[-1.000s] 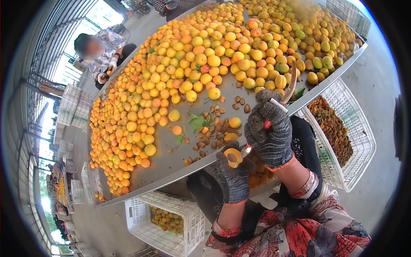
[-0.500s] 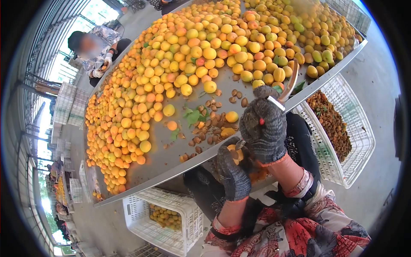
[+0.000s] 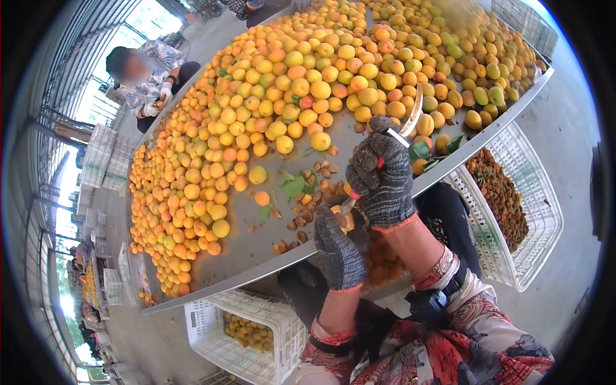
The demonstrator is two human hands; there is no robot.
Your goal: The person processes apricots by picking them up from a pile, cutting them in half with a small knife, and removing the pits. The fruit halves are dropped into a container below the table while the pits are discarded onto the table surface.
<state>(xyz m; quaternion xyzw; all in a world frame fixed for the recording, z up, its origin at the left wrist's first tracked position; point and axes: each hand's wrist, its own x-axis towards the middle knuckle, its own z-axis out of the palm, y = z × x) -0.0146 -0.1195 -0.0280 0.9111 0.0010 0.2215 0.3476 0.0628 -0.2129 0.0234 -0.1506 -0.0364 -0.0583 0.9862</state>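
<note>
My right hand (image 3: 385, 183), in a dark grey knit glove, is closed around a red-handled knife. The knife's curved blade (image 3: 416, 114) points up past the fist, and a short metal tip (image 3: 348, 205) shows below it, beside the left hand. My left hand (image 3: 339, 250), gloved alike, is closed on a cut apricot (image 3: 347, 219), partly hidden by the fingers. Both hands are at the near edge of a metal table (image 3: 244, 266). Loose apricot pits (image 3: 326, 192) and green leaves (image 3: 296, 185) lie just beyond them.
Whole apricots (image 3: 269, 83) are heaped over the table. A white crate (image 3: 536, 237) of brownish pieces stands at the right; another crate (image 3: 282, 333) with yellow fruit is below the table's edge. A co-worker (image 3: 144, 80) sits across at the left, holding something small.
My right hand has moved up and slightly left with the knife. My left hand has shifted a little up and left, still holding the apricot. The view has tilted slightly.
</note>
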